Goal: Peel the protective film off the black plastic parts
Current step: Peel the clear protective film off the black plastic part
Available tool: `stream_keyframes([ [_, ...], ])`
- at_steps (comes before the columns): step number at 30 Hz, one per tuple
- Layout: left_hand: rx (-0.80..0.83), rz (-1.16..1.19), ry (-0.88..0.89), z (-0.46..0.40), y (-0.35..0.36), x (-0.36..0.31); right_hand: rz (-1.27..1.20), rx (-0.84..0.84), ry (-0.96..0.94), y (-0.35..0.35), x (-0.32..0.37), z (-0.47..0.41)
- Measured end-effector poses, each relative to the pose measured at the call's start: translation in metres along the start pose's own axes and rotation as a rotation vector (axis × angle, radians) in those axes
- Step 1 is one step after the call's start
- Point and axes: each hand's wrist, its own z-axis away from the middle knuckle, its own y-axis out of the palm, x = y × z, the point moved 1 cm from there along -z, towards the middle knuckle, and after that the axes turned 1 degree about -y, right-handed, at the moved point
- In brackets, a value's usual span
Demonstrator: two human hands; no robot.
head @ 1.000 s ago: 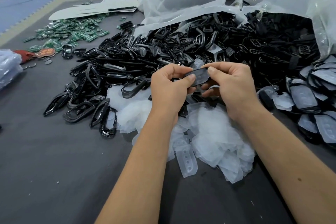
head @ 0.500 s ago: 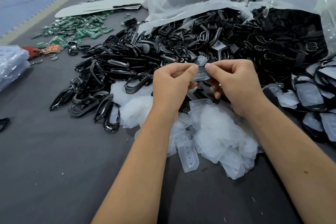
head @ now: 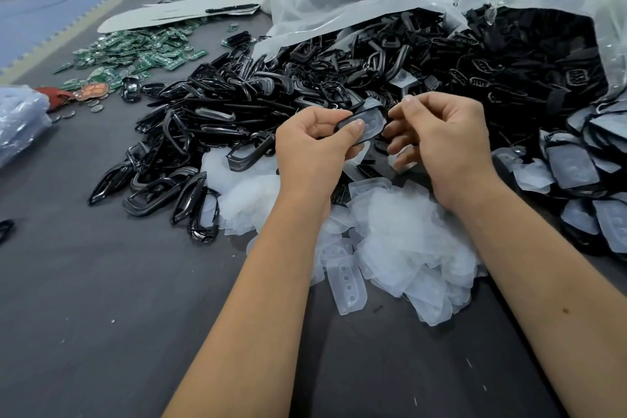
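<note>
Above a heap of peeled film [head: 400, 234], our left hand [head: 314, 146] pinches a black plastic part [head: 364, 124] still covered in film, while our right hand [head: 441, 139] curls thumb and forefinger at its upper corner, over the grey table [head: 101, 316].

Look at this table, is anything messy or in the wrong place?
Mostly it is sorted piles. One black part lies alone by the table's left edge, far from the main black heap. The left hand holds a part whose film is still on.
</note>
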Motion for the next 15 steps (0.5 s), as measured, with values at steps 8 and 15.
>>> stream_keyframes([
  [8, -0.046, -0.101, 0.083, 0.0012, 0.0028, 0.0014, 0.256, -0.006, -0.191, 0.0034, 0.0016, 0.0074],
  [15, -0.014, -0.317, 0.216, 0.0019, 0.0029, 0.0033, 0.628, -0.031, -0.346, 0.0037, -0.0006, 0.0049],
])
